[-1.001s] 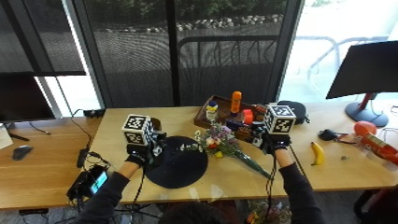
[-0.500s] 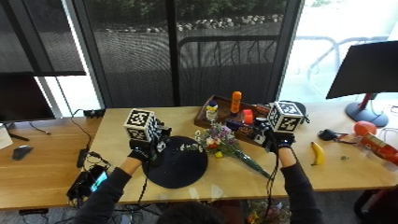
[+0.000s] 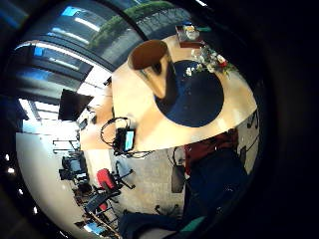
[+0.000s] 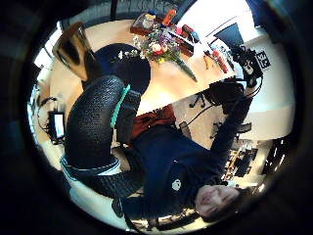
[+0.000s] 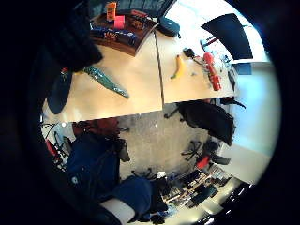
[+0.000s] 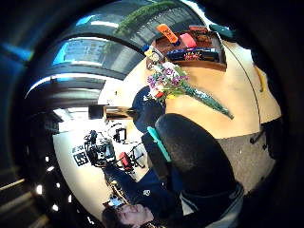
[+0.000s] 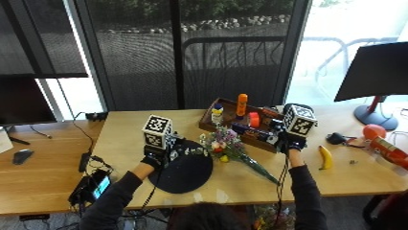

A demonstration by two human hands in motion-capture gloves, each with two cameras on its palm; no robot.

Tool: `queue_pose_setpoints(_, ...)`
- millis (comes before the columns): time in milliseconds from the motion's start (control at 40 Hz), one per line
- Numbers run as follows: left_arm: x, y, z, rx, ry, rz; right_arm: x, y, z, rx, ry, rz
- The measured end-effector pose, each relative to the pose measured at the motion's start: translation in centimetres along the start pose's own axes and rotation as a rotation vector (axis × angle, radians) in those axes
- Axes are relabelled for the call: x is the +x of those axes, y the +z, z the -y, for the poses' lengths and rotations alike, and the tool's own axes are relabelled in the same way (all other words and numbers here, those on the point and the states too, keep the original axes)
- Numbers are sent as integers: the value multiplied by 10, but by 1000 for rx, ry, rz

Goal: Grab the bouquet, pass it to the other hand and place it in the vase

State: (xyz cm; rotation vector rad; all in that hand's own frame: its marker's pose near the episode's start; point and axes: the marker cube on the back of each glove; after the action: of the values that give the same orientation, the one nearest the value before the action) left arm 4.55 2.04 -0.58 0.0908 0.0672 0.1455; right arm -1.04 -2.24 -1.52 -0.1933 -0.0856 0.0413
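Wooden table (image 7: pixel 357 177): bouquet (image 7: pixel 232 151) unmoved; both hands lifted since earlier, left hand (image 7: pixel 155 158) and right hand (image 7: pixel 288 142) empty, finger state unclear.

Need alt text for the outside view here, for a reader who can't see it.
A bouquet lies on a wooden table, its flowers at the edge of a round black mat. The person's gloved left hand and right hand are on either side of it, neither touching it.

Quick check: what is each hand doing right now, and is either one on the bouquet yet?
Left hand: above the dark mat, holding nothing seen; fingers cannot be told.
Right hand: above the table, off the bouquet; fingers cannot be told.
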Motion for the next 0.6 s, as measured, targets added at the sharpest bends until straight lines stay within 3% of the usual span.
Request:
queue_pose_setpoints(150, 1, 11, -2, -18, 6, 3, 9, 28, 21, -18, 67, 18)
queue_pose_setpoints(275, 2, 17, -5, -40, 10, 10, 2, 30, 5, -23, 90, 33)
queue_pose_setpoints(350, 3, 19, -5, -46, 12, 16, 15, 55, 25, -60, 131, 42)
queue_pose_setpoints(525, 5, 22, -5, -56, 11, 35, 46, 122, 70, -174, 245, 49)
queue_pose_setpoints(600, 2, 25, -7, -64, 10, 40, 51, 151, 73, -328, 368, 54)
